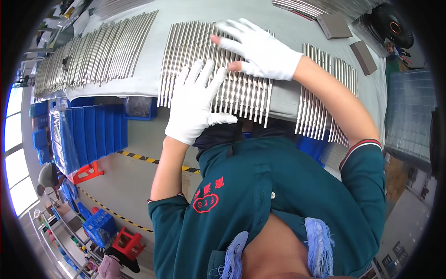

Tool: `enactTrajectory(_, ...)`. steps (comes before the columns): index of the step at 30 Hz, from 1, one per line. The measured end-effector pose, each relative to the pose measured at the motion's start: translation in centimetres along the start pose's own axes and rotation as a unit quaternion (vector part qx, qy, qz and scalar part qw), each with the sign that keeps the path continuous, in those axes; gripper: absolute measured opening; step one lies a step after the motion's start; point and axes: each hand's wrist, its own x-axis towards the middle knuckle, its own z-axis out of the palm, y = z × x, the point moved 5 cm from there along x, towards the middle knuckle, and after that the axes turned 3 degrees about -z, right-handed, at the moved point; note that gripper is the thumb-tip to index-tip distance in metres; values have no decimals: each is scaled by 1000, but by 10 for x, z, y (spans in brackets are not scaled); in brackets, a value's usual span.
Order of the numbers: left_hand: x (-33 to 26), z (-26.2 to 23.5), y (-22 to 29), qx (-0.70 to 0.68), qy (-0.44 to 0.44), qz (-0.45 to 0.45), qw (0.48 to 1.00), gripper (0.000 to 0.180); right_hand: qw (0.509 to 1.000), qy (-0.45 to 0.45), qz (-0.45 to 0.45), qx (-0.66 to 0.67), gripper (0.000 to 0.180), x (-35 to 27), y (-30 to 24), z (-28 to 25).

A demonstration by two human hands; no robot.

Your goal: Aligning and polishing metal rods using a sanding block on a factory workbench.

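Observation:
Both my hands wear white gloves and lie flat on a row of thin shiny metal rods (186,51) laid side by side on a grey table (148,51). My left hand (195,104) presses on the near ends of the rods at the table's front edge, fingers spread. My right hand (258,49) rests palm down farther back on the same row, fingers pointing left. Neither hand grips a rod.
Another wide row of rods (93,51) lies to the left, a further one (325,97) to the right. Two grey blocks (334,25) sit at the back right. Blue bins (88,135) are stacked below the table; another person (49,179) bends at far left.

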Motion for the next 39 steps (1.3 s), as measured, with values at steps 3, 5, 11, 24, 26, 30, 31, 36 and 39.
enactTrajectory(3,0,0,1,4,3,5,1000,111,1000,10,-12,-12,66,26,-6,14)
enactTrajectory(5,1,0,2,2,-11,4,1000,114,999,2,-4,-32,65,29,-7,23)
enactTrajectory(11,-1,0,0,-44,13,-13,999,117,998,-40,4,-51,65,-9,4,6)
enactTrajectory(24,0,-3,0,-26,26,6,999,113,994,-72,33,-70,64,-41,10,-5)
enactTrajectory(26,1,-4,0,-30,23,1,999,113,996,-52,29,-64,63,-23,8,2)
enactTrajectory(30,-2,-1,-2,-44,22,-9,999,112,998,-29,3,-61,63,9,0,15)
enactTrajectory(31,-2,-1,-2,-40,20,-7,999,112,998,-20,3,-54,63,12,0,17)
enactTrajectory(36,-1,1,0,-42,17,-11,999,112,998,-19,1,-54,63,-1,2,9)
enactTrajectory(39,-2,-1,-1,-49,24,-13,998,111,996,-67,29,-47,64,-28,8,-3)
